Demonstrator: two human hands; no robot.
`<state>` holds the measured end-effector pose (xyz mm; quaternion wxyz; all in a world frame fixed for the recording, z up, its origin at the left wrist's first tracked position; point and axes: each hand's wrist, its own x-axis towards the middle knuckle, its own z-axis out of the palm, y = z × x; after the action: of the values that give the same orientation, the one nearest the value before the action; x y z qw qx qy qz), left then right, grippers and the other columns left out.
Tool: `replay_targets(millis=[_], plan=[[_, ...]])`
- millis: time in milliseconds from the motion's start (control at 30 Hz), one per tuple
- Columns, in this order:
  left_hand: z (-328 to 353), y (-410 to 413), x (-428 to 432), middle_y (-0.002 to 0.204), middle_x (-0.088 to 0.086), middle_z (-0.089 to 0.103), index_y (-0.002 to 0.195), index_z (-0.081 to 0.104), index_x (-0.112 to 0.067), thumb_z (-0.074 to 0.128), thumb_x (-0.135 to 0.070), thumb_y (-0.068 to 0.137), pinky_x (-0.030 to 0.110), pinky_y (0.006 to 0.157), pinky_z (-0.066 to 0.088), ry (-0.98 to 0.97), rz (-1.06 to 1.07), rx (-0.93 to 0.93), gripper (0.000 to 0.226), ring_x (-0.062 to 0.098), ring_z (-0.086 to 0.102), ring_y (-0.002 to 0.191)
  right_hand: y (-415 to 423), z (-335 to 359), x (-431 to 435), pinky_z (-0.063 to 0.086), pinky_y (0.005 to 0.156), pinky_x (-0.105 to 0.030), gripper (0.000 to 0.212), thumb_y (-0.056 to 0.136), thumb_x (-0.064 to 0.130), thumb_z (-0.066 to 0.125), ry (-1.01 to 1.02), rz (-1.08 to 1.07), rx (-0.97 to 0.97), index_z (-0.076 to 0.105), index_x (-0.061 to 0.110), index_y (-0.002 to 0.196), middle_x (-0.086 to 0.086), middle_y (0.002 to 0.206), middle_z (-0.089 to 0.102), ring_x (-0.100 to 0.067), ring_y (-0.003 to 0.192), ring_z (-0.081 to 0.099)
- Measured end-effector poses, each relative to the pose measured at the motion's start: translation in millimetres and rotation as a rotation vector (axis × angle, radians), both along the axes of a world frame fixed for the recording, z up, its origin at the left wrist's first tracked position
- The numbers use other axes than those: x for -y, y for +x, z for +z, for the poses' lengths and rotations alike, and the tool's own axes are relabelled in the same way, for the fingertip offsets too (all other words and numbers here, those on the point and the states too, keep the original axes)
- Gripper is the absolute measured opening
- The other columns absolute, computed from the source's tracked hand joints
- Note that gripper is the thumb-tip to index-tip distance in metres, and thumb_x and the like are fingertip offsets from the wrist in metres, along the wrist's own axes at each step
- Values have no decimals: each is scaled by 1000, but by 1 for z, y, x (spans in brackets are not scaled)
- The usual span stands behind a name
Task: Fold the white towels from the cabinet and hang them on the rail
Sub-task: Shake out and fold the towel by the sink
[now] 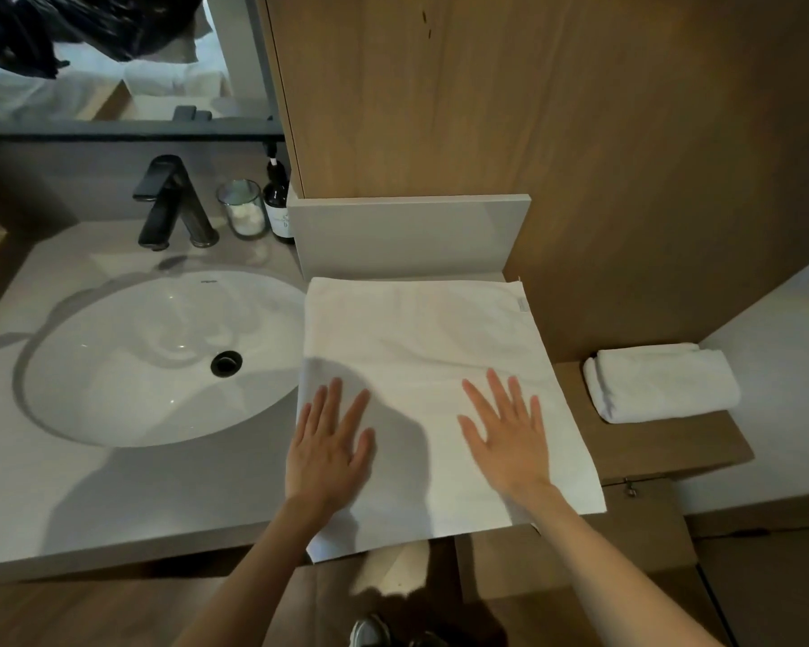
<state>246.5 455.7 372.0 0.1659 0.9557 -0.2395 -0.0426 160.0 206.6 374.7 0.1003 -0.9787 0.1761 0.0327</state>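
Your grip is not closed on anything: your left hand (330,452) and right hand (505,443) both lie palm-down with the fingers straight and spread, pressing on the near half of the white towel (421,338). The left hand sits near the towel's left edge and the right one toward the middle-right, well apart from each other.

The towel is spread flat on the tabletop (66,497) to the right of the sink (160,357). Its left edge runs along the basin's rim, its far edge sits just short of the grey upstand under the wooden cabinet (440,86), and its near edge hangs a little over the front. Soft ripples cross its middle, above your fingertips.

This looks like the smoothing step before a fold. To do it well, sweep both palms outward and away from you so the ripples run off the far edge instead of bunching. Keep the pressure light enough that the cloth does not slide toward the basin. When you fold, match corners first, using the small label (520,304) at the far right corner as a check, then flatten the crease with a flat palm.

A second towel, the folded towel (659,382), rests on the wooden shelf (664,441) to your right. The rail is not in view. The faucet (174,203), glass jar (244,207) and dark bottle (279,198) stand behind the sink, clear of your work.
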Motion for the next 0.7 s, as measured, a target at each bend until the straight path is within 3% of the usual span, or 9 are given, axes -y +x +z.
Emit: replay_targets(millis=[100,200,267,400,467,567,700], plan=[[1,0,2,161,5,4,152,21,-31,20,-51,97,36,121,-1,-7,7,1,58,19,-5,149,-1,-1,6,-18,118,-40,61,92,65,-5,1,-97,-37,-10,48,150,12,159,-22,-18,145,-27],[7,5,6,143,19,43,131,50,-12,25,-38,98,45,115,28,-41,2,61,48,34,35,139,4,5,-7,-11,120,-43,60,97,52,-2,42,-103,-22,-1,36,154,8,160,-15,-21,148,-19],[8,13,12,131,18,54,118,58,-4,19,-31,101,48,109,38,-82,-28,107,50,35,49,128,12,10,-25,-3,122,-43,59,98,42,-1,42,51,26,4,31,155,9,159,-9,-19,149,-11],[7,35,37,152,10,36,143,41,-5,25,-28,98,39,117,12,-101,-68,65,53,30,29,142,45,5,-59,-11,118,-39,58,98,36,1,21,241,15,5,25,155,9,161,-4,-19,149,-9],[4,46,45,158,7,19,150,26,-8,19,-35,97,41,118,0,-4,-101,44,60,27,12,147,60,2,-59,-9,118,-41,62,96,34,3,-34,313,-12,10,21,155,8,163,5,-19,150,-5],[1,56,45,161,-2,-6,154,5,-22,11,-48,94,48,117,-13,79,-95,15,66,19,-15,147,69,1,-40,3,119,-39,58,98,37,22,-54,436,-15,20,23,155,8,162,17,-16,150,8],[3,56,42,160,-8,-15,152,-3,-36,9,-54,93,54,115,-14,142,-59,-10,64,18,-23,145,65,-5,3,-6,120,-38,57,99,58,13,-40,316,-9,3,42,153,15,161,-7,-13,149,-11]])
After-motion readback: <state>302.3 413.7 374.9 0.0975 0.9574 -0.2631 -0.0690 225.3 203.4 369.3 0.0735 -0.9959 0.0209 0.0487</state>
